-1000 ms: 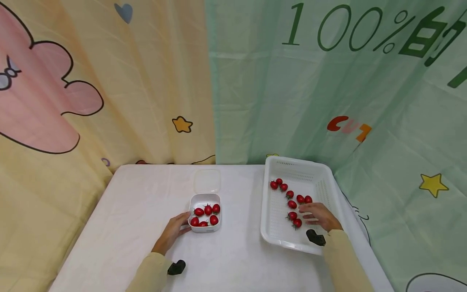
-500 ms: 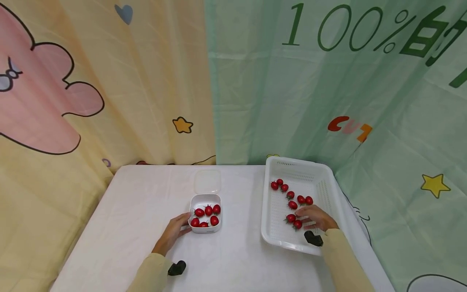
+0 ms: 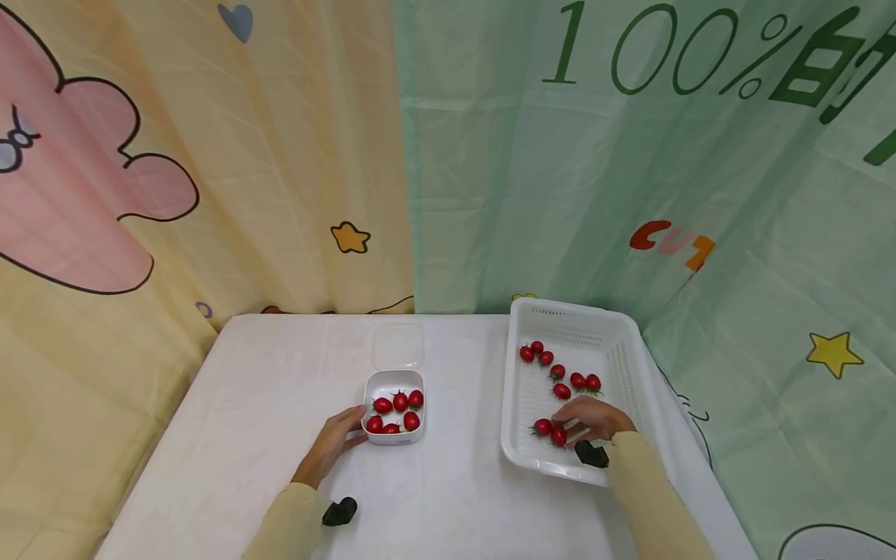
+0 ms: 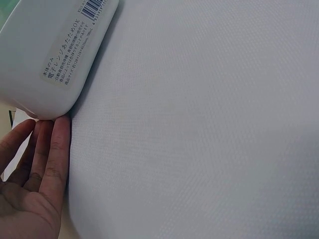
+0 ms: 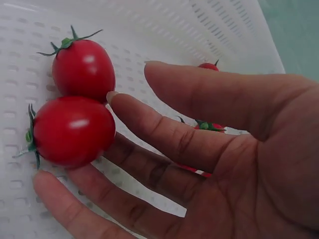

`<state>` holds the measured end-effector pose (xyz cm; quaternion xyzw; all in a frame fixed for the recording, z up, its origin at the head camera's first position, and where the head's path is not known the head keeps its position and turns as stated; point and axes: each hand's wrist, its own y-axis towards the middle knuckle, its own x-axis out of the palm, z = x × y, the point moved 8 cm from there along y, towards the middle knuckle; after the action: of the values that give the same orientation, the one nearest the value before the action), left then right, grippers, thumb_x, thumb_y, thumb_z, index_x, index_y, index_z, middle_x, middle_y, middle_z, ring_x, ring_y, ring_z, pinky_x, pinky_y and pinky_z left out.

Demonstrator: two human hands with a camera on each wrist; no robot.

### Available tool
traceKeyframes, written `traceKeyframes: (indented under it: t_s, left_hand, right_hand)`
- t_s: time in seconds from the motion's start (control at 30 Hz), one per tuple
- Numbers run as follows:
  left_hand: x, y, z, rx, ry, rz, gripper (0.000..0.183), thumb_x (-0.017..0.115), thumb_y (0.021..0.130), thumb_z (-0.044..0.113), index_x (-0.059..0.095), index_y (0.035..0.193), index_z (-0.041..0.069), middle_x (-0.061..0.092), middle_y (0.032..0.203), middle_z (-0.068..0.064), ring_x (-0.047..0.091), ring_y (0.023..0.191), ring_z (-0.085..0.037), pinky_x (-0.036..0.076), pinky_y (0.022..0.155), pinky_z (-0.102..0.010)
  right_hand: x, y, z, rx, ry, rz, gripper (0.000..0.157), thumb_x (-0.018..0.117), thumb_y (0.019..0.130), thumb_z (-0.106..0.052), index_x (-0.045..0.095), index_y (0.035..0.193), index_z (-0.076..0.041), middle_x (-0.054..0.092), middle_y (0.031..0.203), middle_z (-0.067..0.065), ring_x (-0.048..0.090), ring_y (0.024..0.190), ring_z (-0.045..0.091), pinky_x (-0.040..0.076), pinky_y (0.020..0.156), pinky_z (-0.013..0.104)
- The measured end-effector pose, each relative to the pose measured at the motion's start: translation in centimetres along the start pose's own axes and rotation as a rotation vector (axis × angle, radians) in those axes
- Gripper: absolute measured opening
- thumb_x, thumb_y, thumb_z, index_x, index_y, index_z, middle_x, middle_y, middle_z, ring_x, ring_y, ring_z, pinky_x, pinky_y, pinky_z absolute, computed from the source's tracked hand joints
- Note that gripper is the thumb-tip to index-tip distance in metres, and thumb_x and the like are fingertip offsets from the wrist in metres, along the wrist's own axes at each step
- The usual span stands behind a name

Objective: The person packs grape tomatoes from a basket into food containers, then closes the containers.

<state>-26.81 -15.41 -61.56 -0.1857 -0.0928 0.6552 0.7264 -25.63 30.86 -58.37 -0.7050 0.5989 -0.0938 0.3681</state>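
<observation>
Sleeves (image 3: 290, 521) extend over the table (image 3: 448, 498). The left hand (image 3: 332, 445), unclenched, touches a white container (image 3: 393, 439) holding tomatoes (image 3: 400, 401); the right hand (image 3: 593, 418), loosely extended, touches two other tomatoes (image 3: 558, 436) inside the basket (image 3: 526, 400). Behind the container lies a clear lid (image 3: 397, 347); curtains (image 3: 483, 194) hang farthest.

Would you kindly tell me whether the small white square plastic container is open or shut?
Open: red, oval cherry tomatoes show inside the container, and a translucent, square plastic lid lies beyond it.

Soft, even light; white glints on tomatoes (image 5: 75, 132).
</observation>
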Motion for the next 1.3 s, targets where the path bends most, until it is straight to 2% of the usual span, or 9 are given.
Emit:
traceKeyframes:
  t_s: [0.33, 0.63, 1.0, 1.1, 1.3]
  left_hand:
    - [0.0, -0.1, 0.2, -0.002, 0.001, 0.008, 0.063, 0.050, 0.099, 0.039, 0.041, 0.140, -0.008, 0.045, 0.137, -0.027, 0.047, 0.121, -0.037, 0.050, 0.097, -0.042]
    - [0.1, -0.1, 0.1, -0.002, 0.000, 0.010, 0.063, 0.051, 0.099, 0.039, 0.041, 0.139, -0.008, 0.046, 0.135, -0.027, 0.048, 0.120, -0.037, 0.050, 0.097, -0.042]
    - [-0.2, 0.1, -0.1, 0.005, 0.003, 0.020, 0.063, 0.051, 0.098, 0.040, 0.044, 0.138, -0.008, 0.049, 0.133, -0.025, 0.051, 0.115, -0.033, 0.052, 0.094, -0.040]
    - [-0.2, 0.1, -0.1, 0.007, 0.000, 0.017, 0.063, 0.052, 0.098, 0.040, 0.043, 0.138, -0.008, 0.049, 0.133, -0.025, 0.051, 0.115, -0.033, 0.052, 0.094, -0.040]
    - [-0.1, 0.0, -0.1, 0.003, 0.001, 0.014, 0.063, 0.051, 0.099, 0.040, 0.042, 0.139, -0.008, 0.047, 0.134, -0.026, 0.049, 0.117, -0.035, 0.052, 0.094, -0.040]
  right_hand:
    - [2.5, 0.3, -0.9, 0.007, -0.063, -0.102, 0.023, 0.069, 0.086, -0.014, 0.063, 0.101, 0.003, 0.064, 0.093, 0.014, 0.066, 0.080, 0.027, 0.058, 0.072, 0.037]
    - [4.2, 0.5, -1.8, 0.005, -0.094, -0.156, 0.025, 0.072, 0.084, -0.015, 0.063, 0.100, 0.002, 0.065, 0.096, 0.014, 0.066, 0.081, 0.026, 0.059, 0.073, 0.036]
    - [5.1, 0.7, -2.2, -0.001, -0.029, -0.201, 0.023, 0.072, 0.085, -0.011, 0.065, 0.102, 0.003, 0.066, 0.097, 0.014, 0.069, 0.080, 0.024, 0.059, 0.079, 0.039]
    - [5.7, 0.6, -2.4, -0.019, -0.040, -0.260, 0.025, 0.072, 0.085, -0.011, 0.066, 0.104, 0.004, 0.068, 0.097, 0.013, 0.069, 0.083, 0.025, 0.058, 0.082, 0.040]
    - [7.1, 0.3, -3.0, -0.085, -0.123, -0.433, 0.021, 0.067, 0.089, -0.013, 0.070, 0.102, 0.003, 0.071, 0.092, 0.007, 0.069, 0.082, 0.023, 0.057, 0.084, 0.039]
